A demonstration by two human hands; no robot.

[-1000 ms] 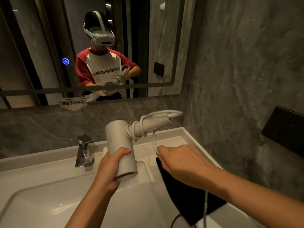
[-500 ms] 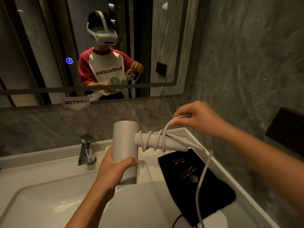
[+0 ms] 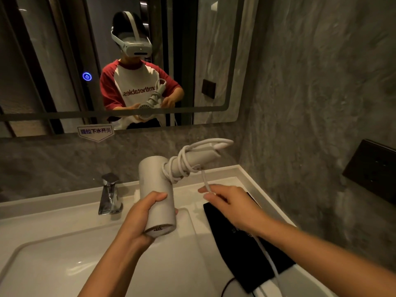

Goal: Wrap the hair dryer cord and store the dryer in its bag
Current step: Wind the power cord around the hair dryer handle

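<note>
A white hair dryer (image 3: pixel 155 189) is held over the sink, its handle pointing up and to the right. My left hand (image 3: pixel 141 215) grips its barrel. The white cord (image 3: pixel 179 166) is wound in several loops around the handle near the barrel. My right hand (image 3: pixel 229 205) pinches the free run of cord below the handle; the rest trails down past my right wrist and off the bottom edge. The black storage bag (image 3: pixel 248 260) lies flat on the counter under my right forearm, partly hidden by it.
A white sink basin (image 3: pixel 42 264) fills the lower left, with a chrome faucet (image 3: pixel 110 195) behind it. A mirror (image 3: pixel 53 61) spans the back wall. The grey stone wall at right carries a black switch panel (image 3: pixel 372 170), close to the counter edge.
My right hand came down from above the handle tip to below the handle, carrying the cord around. More loops now sit on the handle. The dryer handle tilted upward.
</note>
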